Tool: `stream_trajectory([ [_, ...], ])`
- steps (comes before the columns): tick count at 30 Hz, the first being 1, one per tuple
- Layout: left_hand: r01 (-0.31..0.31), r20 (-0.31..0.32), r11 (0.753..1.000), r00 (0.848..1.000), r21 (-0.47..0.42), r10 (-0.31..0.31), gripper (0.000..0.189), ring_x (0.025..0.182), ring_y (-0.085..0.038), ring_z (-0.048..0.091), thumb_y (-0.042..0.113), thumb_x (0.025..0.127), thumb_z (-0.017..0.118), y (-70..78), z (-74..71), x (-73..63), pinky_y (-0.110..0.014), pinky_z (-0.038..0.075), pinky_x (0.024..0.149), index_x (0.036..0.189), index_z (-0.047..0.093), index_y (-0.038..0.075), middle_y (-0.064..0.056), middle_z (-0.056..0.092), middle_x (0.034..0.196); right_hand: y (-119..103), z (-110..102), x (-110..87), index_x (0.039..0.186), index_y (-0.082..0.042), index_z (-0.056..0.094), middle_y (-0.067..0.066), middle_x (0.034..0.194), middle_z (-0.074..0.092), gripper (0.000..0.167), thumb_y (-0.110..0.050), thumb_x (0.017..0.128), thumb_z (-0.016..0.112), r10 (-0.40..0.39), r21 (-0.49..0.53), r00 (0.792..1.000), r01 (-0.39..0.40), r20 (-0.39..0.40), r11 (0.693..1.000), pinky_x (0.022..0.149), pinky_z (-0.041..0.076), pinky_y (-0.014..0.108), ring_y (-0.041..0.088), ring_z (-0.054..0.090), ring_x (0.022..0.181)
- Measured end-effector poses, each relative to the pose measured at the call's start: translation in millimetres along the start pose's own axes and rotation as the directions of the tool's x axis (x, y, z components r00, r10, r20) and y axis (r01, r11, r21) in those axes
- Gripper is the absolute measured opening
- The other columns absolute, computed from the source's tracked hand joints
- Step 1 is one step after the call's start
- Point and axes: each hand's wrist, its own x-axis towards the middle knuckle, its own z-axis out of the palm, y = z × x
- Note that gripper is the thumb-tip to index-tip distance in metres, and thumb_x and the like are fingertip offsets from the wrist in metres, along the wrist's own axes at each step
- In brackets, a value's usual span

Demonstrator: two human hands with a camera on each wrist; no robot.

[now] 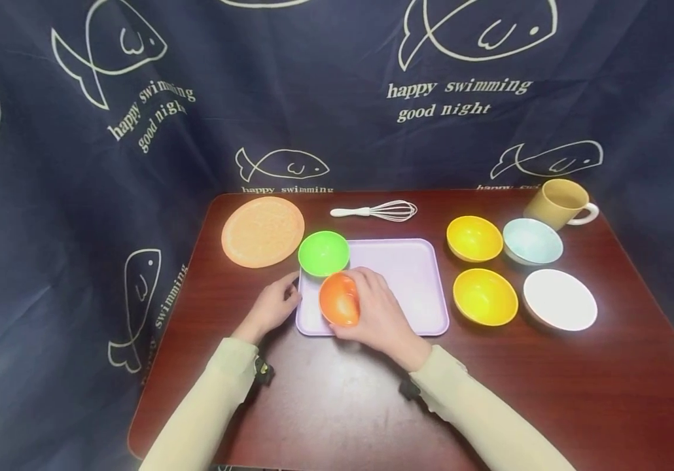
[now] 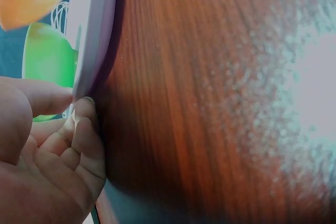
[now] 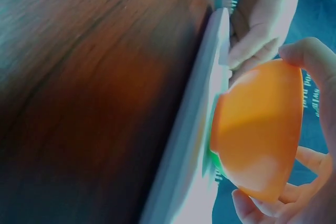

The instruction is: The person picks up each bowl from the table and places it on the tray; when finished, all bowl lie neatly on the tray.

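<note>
My right hand (image 1: 375, 311) grips an orange bowl (image 1: 339, 299) by its rim, thumb on one side and fingers on the other. The bowl is upright, its base close over the left part of a lilac tray (image 1: 413, 288). In the right wrist view the orange bowl (image 3: 257, 129) shows from the side. At the tray's left edge, my left hand (image 1: 275, 302) pinches the rim; the left wrist view has the thumb and curled fingers (image 2: 86, 140) meeting there. A green bowl (image 1: 324, 254) sits at the tray's far left corner, just beyond the orange one.
Right of the tray stand two yellow bowls (image 1: 474, 239), a light blue bowl (image 1: 532, 241), a white dish (image 1: 559, 299) and a tan mug (image 1: 557, 203). A white whisk (image 1: 381, 210) lies behind the tray. An orange round board (image 1: 263, 232) is at the back left. Dark fabric hangs around the table.
</note>
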Motion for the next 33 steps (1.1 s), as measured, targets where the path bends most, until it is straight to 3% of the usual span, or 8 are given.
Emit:
stream_trajectory([
  [11,-0.025,0.005,1.000,1.000,-0.005,0.025,0.053,0.073,-0.017,0.054,0.008,0.096,0.064,7.0,4.9,5.1,-0.036,0.046,0.073,0.148,0.056,0.002,-0.002,0.059,0.087,3,15,6.3,0.136,-0.010,0.054,0.009,0.126,0.055,0.089,-0.049,0.065,0.089,0.000,-0.022,1.000,0.000,-0.005,1.000,0.100,0.046,0.048,0.030,0.052,0.119],
  [25,-0.032,-0.002,0.999,0.999,-0.004,0.032,0.052,0.076,-0.017,0.055,0.009,0.097,0.066,1.8,3.6,0.6,-0.037,0.047,0.076,0.147,0.056,0.002,-0.002,0.059,0.087,-2,22,7.0,0.143,-0.011,0.049,0.014,0.137,0.051,0.098,-0.055,0.066,0.091,0.034,-0.062,0.999,-0.032,0.025,0.998,0.102,0.045,0.052,0.033,0.050,0.125],
  [33,-0.034,-0.005,0.999,0.999,-0.006,0.034,0.052,0.076,-0.017,0.054,0.009,0.097,0.066,-0.6,2.8,-2.6,-0.037,0.046,0.076,0.147,0.056,0.002,-0.002,0.059,0.088,-2,2,-3.5,0.150,-0.014,0.048,0.018,0.151,0.047,0.103,-0.066,0.069,0.087,0.028,-0.040,1.000,-0.028,-0.004,0.999,0.106,0.041,0.060,0.035,0.044,0.138],
])
